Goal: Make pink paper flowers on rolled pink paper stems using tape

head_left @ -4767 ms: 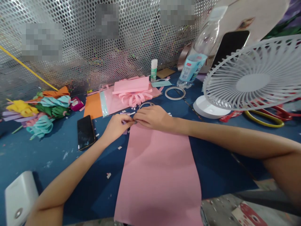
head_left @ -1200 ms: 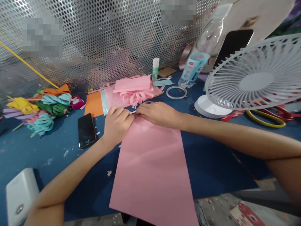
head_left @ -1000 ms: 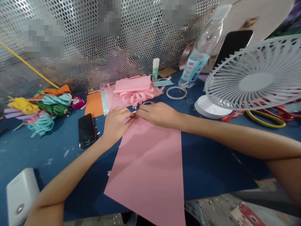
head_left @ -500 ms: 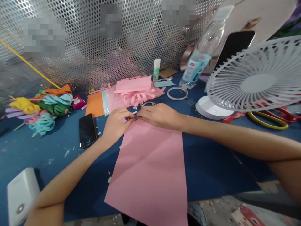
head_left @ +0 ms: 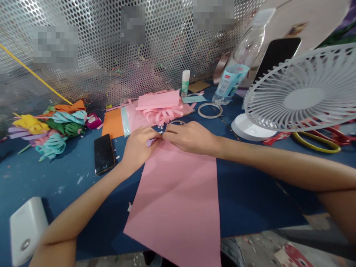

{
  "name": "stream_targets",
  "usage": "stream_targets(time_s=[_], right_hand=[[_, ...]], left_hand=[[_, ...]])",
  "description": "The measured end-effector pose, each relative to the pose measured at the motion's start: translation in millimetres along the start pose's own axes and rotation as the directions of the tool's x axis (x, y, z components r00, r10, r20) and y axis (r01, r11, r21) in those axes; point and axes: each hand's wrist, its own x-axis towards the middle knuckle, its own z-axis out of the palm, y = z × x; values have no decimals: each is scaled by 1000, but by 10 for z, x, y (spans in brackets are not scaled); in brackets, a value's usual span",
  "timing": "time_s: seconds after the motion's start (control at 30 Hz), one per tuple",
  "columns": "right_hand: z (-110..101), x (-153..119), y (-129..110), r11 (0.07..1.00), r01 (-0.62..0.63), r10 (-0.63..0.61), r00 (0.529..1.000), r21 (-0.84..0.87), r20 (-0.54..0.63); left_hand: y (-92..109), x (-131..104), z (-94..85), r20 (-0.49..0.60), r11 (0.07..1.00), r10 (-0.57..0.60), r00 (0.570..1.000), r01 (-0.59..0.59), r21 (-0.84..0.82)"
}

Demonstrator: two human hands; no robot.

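While a bunch of bright paper loops (head_left: 59, 127) is lying near the tabletop's left edge, looking finished, the big pink sheet (head_left: 179, 200) is lying in the middle and looking mostly whole, so its work seems only partly done. The left hand (head_left: 139, 146) is pinching the sheet's far end between thumb and finger. The right hand (head_left: 191, 137) is resting just beside it, fingers close together; their tips are hiding, so I cannot tell what they are gripping or how much is left. The sheet is hanging past the near edge. Around it, the blue tabletop (head_left: 250, 200) is holding a white box (head_left: 29, 230) by the near left corner, a black phone (head_left: 104, 154), a pink paper pile (head_left: 159, 100), a glue stick (head_left: 185, 82) near the far edge, a tape ring (head_left: 210, 116), a tall bottle (head_left: 232, 79) and a white fan (head_left: 304, 98). Behind the far edge, a holey metal screen (head_left: 158, 44) is standing.
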Motion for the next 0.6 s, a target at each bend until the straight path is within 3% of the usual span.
stream_targets(time_s=[0.13, 0.23, 0.3, 0.43, 0.6], right_hand=[[16, -24, 32, 982, 139, -138, 990, -127, 17], [45, -18, 48, 984, 131, -131, 991, -122, 10], [58, -4, 49, 996, 63, -62, 998, -68, 5], [31, 33, 40, 977, -155, 149, 988, 147, 46], [-40, 65, 41, 862, -349, 307, 937, 368, 169]], left_hand=[[-81, 44, 24, 138, 896, -258, 956, 290, -337], [-157, 55, 76, 204, 798, -342, 917, 398, -452], [-189, 52, 103, 204, 772, -374, 905, 425, -472], [-159, 34, 99, 145, 836, -332, 932, 362, -412], [-58, -12, 79, -56, 991, -85, 995, 79, -108]])
